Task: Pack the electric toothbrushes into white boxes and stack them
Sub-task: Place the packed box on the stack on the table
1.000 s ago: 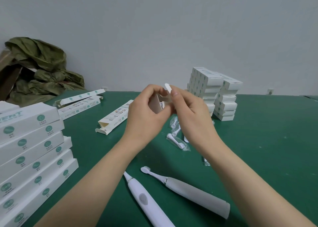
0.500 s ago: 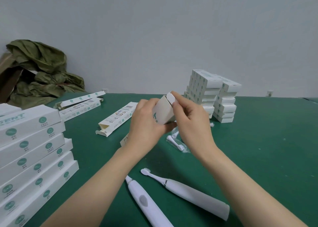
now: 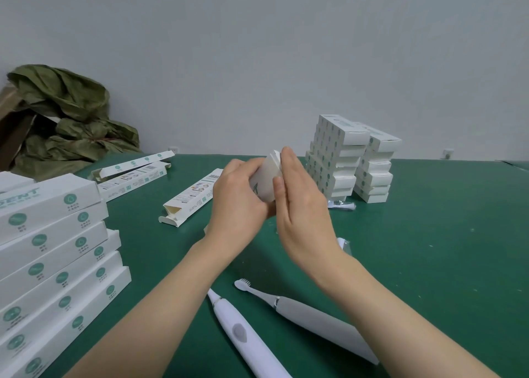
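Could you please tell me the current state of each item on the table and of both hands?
small box: off the table, top flap slightly ajar.
left hand: grips the small box.
right hand: pinches the small box's top end.
long box: lying flat, near end open.
white toothbrush: lying unpacked.
grey toothbrush: lying unpacked.
left stack: boxes closed, stacked.

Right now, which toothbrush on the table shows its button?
The white toothbrush on the left, grey oval button up; the greyish toothbrush beside it shows none.
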`<state>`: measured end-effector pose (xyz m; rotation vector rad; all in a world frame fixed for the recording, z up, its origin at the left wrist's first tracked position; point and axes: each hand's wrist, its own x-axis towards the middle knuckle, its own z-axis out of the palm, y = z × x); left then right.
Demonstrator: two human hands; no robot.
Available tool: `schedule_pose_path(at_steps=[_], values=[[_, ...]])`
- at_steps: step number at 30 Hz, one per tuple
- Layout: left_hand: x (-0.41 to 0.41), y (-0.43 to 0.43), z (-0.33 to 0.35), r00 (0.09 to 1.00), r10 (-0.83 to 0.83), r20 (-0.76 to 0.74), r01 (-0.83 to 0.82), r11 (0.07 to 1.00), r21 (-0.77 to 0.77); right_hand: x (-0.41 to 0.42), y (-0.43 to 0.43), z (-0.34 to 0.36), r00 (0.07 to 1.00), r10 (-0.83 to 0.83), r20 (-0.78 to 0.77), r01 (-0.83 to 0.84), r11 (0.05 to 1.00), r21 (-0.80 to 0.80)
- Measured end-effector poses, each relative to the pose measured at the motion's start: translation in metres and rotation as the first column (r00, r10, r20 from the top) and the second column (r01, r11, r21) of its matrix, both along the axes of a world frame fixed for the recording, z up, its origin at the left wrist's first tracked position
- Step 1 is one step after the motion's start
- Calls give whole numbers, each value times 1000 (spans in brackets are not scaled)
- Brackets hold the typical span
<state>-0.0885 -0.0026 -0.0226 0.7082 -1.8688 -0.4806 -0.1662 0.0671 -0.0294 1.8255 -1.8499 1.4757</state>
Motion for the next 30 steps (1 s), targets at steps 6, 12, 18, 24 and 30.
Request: schedule_pose_path(at_steps=[6,12,18,24,30], values=[[40,-31,17,812,-76,578,145,987,-75,-9,4,-2,986,139,-86,-123,978,170],[32,-27,8,588,-82,805,121,993,12,-14,0,-13,991,65,-117,-9,904,427],[42,-51,-8,543,226,809,-326,944,-45,-58,-16,4,990,-144,-2,136,930,342],[55,-90,-36,563,305,768,-532,845,54,-99,-93,16,937,-312,155,282,941,187],[51,-125,-62,625,338,703,-612,771,174,-104,-164,-19,841,-541,9,481,756,444]])
